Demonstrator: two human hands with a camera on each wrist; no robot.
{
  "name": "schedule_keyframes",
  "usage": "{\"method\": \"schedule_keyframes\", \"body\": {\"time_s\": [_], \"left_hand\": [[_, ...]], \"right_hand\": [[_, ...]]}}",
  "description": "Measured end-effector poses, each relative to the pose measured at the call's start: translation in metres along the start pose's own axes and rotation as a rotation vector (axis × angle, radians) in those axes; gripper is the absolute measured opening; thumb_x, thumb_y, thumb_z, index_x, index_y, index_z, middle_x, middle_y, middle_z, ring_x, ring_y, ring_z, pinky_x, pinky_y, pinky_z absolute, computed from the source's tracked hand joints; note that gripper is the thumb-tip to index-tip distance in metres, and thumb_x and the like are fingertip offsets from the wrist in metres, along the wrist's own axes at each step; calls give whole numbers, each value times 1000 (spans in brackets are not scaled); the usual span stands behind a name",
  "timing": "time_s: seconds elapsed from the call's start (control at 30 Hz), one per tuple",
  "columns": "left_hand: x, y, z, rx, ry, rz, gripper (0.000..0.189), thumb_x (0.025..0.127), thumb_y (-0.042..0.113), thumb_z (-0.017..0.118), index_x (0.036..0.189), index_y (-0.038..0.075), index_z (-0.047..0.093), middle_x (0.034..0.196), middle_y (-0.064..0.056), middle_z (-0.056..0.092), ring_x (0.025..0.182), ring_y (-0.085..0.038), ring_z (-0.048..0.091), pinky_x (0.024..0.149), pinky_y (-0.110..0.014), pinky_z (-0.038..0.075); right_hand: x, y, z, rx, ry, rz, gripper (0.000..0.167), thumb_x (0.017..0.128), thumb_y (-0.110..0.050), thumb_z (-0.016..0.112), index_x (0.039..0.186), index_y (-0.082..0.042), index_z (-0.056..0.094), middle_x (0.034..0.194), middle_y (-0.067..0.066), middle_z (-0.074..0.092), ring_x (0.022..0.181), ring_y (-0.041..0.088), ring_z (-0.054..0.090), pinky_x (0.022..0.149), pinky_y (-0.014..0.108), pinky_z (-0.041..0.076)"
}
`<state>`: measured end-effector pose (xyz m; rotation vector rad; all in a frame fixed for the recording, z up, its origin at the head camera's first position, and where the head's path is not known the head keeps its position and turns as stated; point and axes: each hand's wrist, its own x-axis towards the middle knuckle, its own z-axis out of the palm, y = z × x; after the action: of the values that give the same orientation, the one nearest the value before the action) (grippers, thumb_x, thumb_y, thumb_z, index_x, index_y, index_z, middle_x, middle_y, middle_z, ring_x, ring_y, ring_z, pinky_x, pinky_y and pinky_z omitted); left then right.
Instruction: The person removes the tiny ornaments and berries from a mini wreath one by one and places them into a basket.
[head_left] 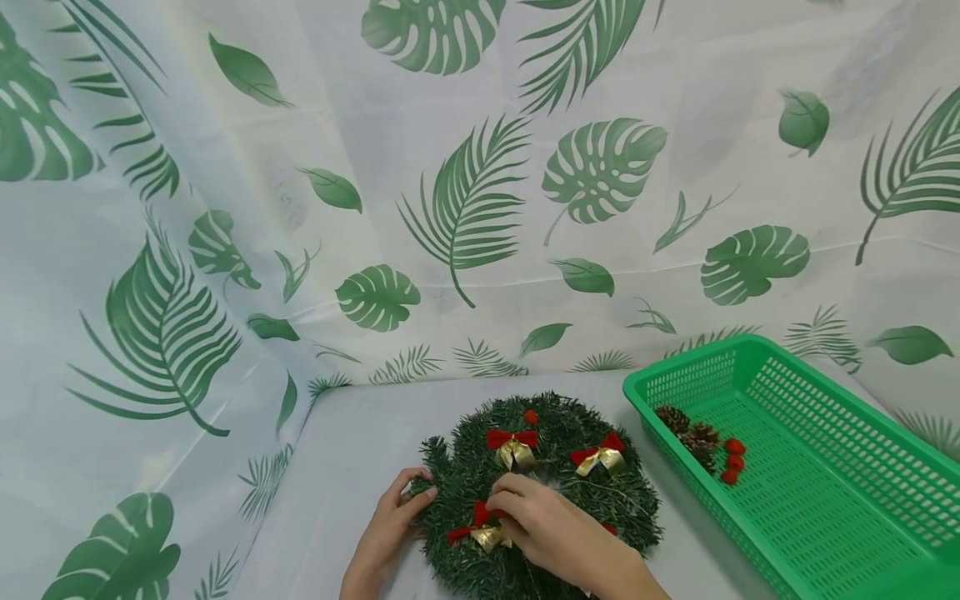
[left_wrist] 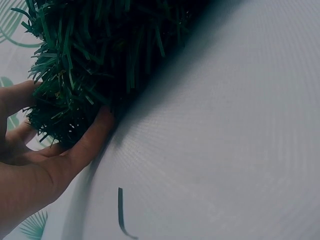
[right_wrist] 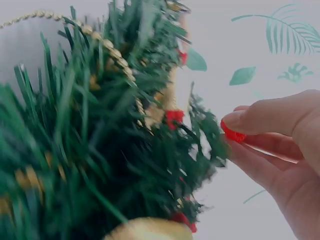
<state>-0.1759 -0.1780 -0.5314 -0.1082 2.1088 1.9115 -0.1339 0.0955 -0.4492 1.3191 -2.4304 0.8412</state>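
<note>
A green tinsel wreath (head_left: 633,508) lies on the white-covered table, decorated with gold bells under red bows. One bell (head_left: 514,454) is at its upper middle, and another bell (head_left: 491,538) is below the right hand. My left hand (head_left: 388,525) grips the wreath's left edge, thumb and fingers around the greenery (left_wrist: 65,75). Over the wreath, my right hand (head_left: 547,525) pinches a small red ball (right_wrist: 233,131) between thumb and fingers, close to the sprigs. A gold bead string (right_wrist: 117,57) runs through the greenery. The right hand covers part of the wreath's middle.
At the right stands a green plastic basket (head_left: 757,533) with several pinecones (head_left: 701,442) and red balls (head_left: 733,462) at its left side. A leaf-printed white cloth (head_left: 480,325) hangs behind and at the left. A loose green strand (left_wrist: 120,210) lies on the tabletop.
</note>
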Motion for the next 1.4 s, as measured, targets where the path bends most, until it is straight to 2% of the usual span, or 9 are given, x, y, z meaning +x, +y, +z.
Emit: {"method": "schedule_keyframes", "body": {"time_s": [0.17,0.37,0.53,0.67,0.9,1.07,1.27,1.4], "left_hand": [[0,0,0,0,2,-3,39,99,35,70,127,11,55,110,-9,55,88,-19,48,67,-35,45],[-1,1,0,-7,3,-11,40,99,35,70,127,10,55,107,-9,53,86,-19,46,66,-36,44],[-2,0,0,-2,2,-6,40,99,35,70,127,10,55,113,-12,54,92,-21,48,70,-37,45],[-2,0,0,0,3,-5,40,99,35,70,126,11,56,115,-12,54,95,-22,49,71,-37,46],[-1,-1,1,-7,11,-5,37,100,32,68,127,10,55,109,-10,53,88,-20,46,67,-37,43],[-1,-2,1,0,12,-1,38,101,32,67,129,9,54,115,-10,54,94,-21,48,68,-38,43],[-2,-1,1,-1,7,-6,39,101,34,67,129,10,55,108,-8,55,97,-22,49,68,-38,44],[-3,2,1,1,5,-8,39,100,36,68,128,11,56,111,-9,55,101,-22,50,70,-38,44]], "right_hand": [[-7,1,-12,-59,33,-22,29,84,6,80,109,-6,70,111,4,64,95,13,66,79,15,52],[-16,4,-21,-85,60,-23,32,82,6,81,110,-5,71,113,6,65,99,17,67,81,16,53],[-21,5,-26,-111,98,-28,33,81,8,81,110,-6,72,110,5,66,96,16,68,80,15,53],[-26,7,-30,-116,100,-9,35,80,9,81,110,-7,72,110,5,66,95,17,68,77,15,53],[-32,10,-37,-174,135,-13,37,75,10,84,105,-9,72,106,4,66,90,15,68,75,14,52],[-37,12,-42,-179,142,-13,36,74,10,85,103,-8,72,103,4,67,88,15,68,74,14,52],[-42,16,-47,-213,142,-11,36,72,11,85,102,-6,73,103,5,67,88,17,69,74,16,54],[-44,18,-50,-236,144,-4,38,71,11,86,103,-6,73,103,6,68,88,19,69,73,18,55]]}}
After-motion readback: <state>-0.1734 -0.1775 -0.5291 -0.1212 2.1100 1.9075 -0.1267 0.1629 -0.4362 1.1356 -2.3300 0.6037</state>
